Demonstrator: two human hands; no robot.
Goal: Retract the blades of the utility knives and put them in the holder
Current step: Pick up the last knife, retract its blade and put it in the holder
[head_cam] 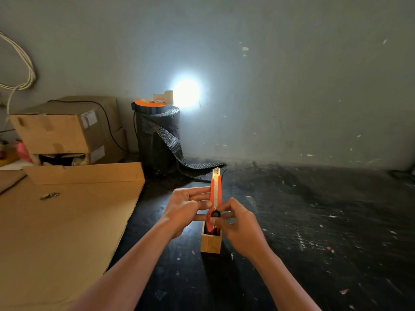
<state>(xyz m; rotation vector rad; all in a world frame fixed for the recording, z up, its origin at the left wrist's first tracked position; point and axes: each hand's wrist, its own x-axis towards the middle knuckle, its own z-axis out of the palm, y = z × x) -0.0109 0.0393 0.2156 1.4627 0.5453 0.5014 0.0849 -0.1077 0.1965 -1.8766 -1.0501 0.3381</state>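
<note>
An orange utility knife [216,194] is held upright at the middle of the view, its metal blade [216,172] sticking out of the top. My left hand [187,207] grips the knife's body from the left. My right hand [238,223] holds its lower part, thumb and finger at the black slider knob [215,213]. Directly below the knife stands a small wooden holder [210,243] on the dark floor; something dark red shows inside it, and I cannot tell what it is.
A large flat cardboard sheet [56,225] lies at the left with a small metal object [49,195] on it. Stacked cardboard boxes [67,131] and a black bubble-wrap roll [159,140] topped by an orange reel and a lamp stand at the back wall.
</note>
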